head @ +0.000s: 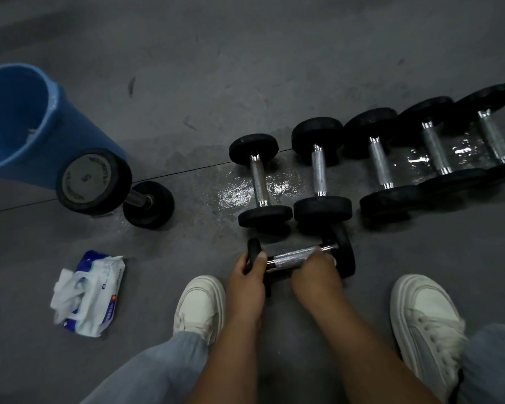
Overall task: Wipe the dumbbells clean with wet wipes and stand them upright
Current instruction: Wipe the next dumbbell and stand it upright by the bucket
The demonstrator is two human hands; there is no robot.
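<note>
Chrome, knurled and bright, shows between the two hands: the dumbbell in work lies on the floor between the white shoes, its long axis running left to right across the body, the right end tipped slightly away. The left hand is curled over the smaller-looking near-left head, thumb on its rim. The right hand is closed on the handle close to the right head (whether a wipe sits under that palm I cannot tell; none shows). Both hands are already on it, so standing it upright looks like a matter of pivoting one head up over the other, the left hand seemingly best placed to lift.

Just beyond lies a row of five dumbbells, all flat, handles pointing away, on a wet patch. Farther left, one dumbbell stands on end beside a blue bucket; the wipes pack lies near the left shoe.
</note>
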